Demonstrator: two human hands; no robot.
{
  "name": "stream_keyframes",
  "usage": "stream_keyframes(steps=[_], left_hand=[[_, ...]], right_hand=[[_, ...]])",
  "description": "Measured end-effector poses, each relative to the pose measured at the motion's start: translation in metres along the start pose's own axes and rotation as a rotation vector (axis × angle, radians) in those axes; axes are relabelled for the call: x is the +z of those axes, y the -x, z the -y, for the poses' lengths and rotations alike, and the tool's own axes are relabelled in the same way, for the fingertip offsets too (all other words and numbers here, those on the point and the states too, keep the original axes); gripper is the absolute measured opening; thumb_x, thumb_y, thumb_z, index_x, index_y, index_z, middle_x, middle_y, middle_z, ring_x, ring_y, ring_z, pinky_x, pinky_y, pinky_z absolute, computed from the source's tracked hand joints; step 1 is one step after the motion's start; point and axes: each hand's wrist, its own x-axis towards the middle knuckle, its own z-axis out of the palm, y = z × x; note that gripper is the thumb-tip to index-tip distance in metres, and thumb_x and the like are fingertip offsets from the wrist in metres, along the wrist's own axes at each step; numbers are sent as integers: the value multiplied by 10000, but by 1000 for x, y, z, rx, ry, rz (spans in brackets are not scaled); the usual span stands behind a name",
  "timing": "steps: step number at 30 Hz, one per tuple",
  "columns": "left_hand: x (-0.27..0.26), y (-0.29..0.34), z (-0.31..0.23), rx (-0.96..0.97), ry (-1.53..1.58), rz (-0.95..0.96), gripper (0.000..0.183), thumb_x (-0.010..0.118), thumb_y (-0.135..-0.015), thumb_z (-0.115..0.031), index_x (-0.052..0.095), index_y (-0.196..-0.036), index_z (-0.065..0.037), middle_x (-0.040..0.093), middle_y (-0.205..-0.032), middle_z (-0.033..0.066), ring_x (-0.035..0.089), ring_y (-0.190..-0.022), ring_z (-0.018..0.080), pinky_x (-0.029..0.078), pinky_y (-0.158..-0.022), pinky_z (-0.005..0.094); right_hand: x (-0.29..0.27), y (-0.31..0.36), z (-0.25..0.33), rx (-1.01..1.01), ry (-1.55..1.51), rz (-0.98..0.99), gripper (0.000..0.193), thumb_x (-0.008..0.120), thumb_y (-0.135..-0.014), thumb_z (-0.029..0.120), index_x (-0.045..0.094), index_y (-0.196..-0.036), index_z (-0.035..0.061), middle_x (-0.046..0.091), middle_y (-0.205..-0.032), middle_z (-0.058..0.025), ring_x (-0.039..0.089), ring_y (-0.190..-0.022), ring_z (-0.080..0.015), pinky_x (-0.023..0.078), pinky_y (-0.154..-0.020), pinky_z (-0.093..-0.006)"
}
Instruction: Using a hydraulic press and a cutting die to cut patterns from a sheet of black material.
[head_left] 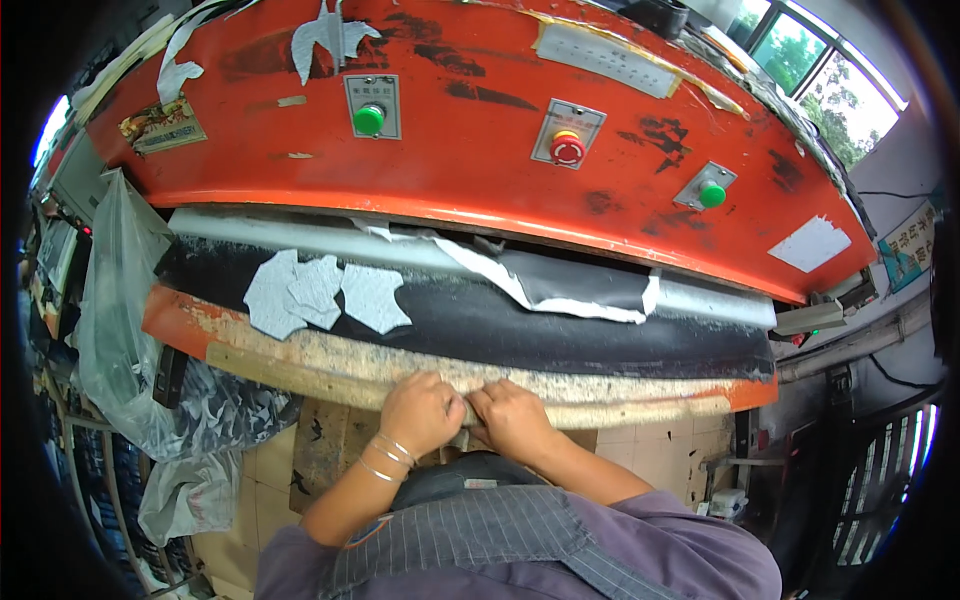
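My left hand (422, 412), with thin bangles on its wrist, is closed at the near edge of the worn wooden ledge (640, 410). Close beside it, my right hand (512, 414) is curled too, fingertips almost meeting the left thumb. Whatever lies between the fingers is too small or hidden to name. Beyond the hands stretches a black work surface (450, 328). Three light grey cut pieces rest on its left part, one shaped piece (375, 298) apart from two that overlap (272, 300). A black sheet with a torn white edge (580, 285) sticks out from under the machine.
A red machine body (450, 130) spans the far side, carrying two green buttons (369, 120) and a red stop button (567, 150). On the left hangs a clear plastic bag (115, 320) with dark scraps near its bottom. A white sack (190, 495) lies below it.
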Motion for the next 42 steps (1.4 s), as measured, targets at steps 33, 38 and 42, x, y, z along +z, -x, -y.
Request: stream_keyframes(steps=[33,38,42], left_hand=[[11,8,25,108,598,24,640,740,-791,-79,450,-1360,-36,676,-995,179,673,-879,219,512,-745,300],[-25,24,65,-73,305,343,521,706,-818,-199,533,-1268,-3,583,-1201,228,591,-1068,372,469,-913,388],[-51,8,59,105,-131,-46,533,713,-816,-221,533,-1272,-13,485,-1311,199,491,-1194,342,435,-979,385]], right_hand=[[3,-15,-20,469,-1421,105,384,723,-816,213,611,-1133,27,582,-1068,-70,557,-1027,-183,450,-885,-332],[-57,-46,-49,97,-238,-2,382,773,-748,309,678,-1017,56,490,-1203,-165,464,-1184,-323,400,-947,-434],[-87,-100,-107,-336,618,171,163,626,-832,168,713,-952,101,416,-1430,-61,315,-1390,-232,273,-1116,-505]])
